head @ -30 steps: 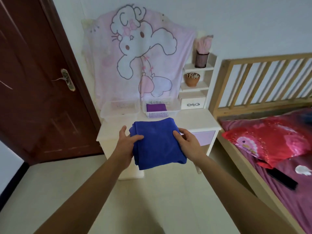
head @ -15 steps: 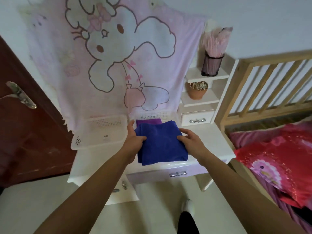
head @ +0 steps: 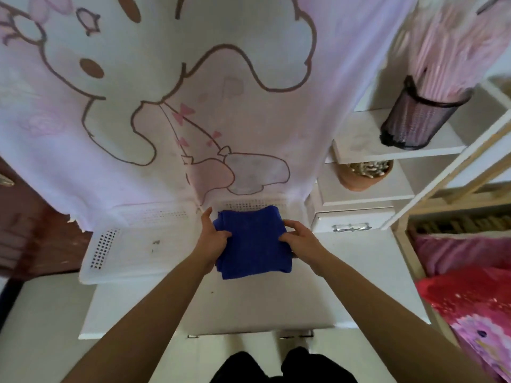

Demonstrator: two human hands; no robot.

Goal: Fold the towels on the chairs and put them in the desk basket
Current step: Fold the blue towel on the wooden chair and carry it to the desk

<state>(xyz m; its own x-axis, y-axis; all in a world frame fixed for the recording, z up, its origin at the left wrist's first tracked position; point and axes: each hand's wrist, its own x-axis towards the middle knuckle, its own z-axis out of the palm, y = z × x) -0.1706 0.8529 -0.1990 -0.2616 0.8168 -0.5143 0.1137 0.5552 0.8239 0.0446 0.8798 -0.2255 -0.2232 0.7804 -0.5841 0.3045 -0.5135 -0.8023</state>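
A folded blue towel (head: 253, 241) is held over the right white perforated basket (head: 254, 203) at the back of the white desk (head: 249, 308). My left hand (head: 211, 239) grips the towel's left edge, thumb on top. On the right edge, my right hand (head: 300, 240) holds it with fingers curled over the top. The towel covers most of the basket, so what lies inside is hidden.
A second white basket (head: 132, 244) stands to the left on the desk. A pink cartoon cloth (head: 166, 106) hangs behind. Shelves at right carry a black mesh holder (head: 414, 117), a clay pot (head: 362, 175) and a small drawer (head: 351, 225). A wooden bed frame (head: 453, 172) and red bedding (head: 470, 299) lie right.
I have stepped up to the desk. Both hands carried the blue towel forward from in front of the desk to over the right basket, covering the purple towel seen inside earlier.
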